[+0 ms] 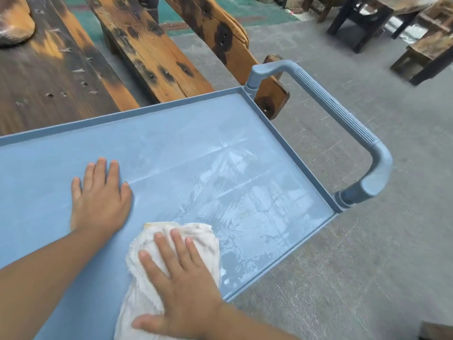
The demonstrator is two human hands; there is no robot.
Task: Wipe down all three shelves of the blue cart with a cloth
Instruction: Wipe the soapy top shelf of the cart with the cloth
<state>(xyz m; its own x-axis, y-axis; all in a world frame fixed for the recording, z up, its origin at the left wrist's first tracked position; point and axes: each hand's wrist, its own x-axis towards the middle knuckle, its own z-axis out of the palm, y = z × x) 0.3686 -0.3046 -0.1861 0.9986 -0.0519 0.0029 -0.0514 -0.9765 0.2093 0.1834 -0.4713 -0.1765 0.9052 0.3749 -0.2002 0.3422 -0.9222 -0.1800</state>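
Note:
The blue cart's top shelf (171, 143) fills the middle of the view, with a raised rim and a ribbed blue handle (343, 119) at its right end. Wet streaks shine on the right part of the shelf. A white terry cloth (196, 239) lies on the shelf near its front edge. My right hand (179, 288) presses flat on the cloth, fingers spread. Left of it, my left hand (100, 200) rests palm down on the bare shelf. The lower shelves are hidden under the top one.
A dark wooden table (49, 77) and a worn wooden bench (147, 50) stand just behind the cart. Dark stools and tables (362, 23) are at the far right. Grey concrete floor (367, 241) lies to the cart's right.

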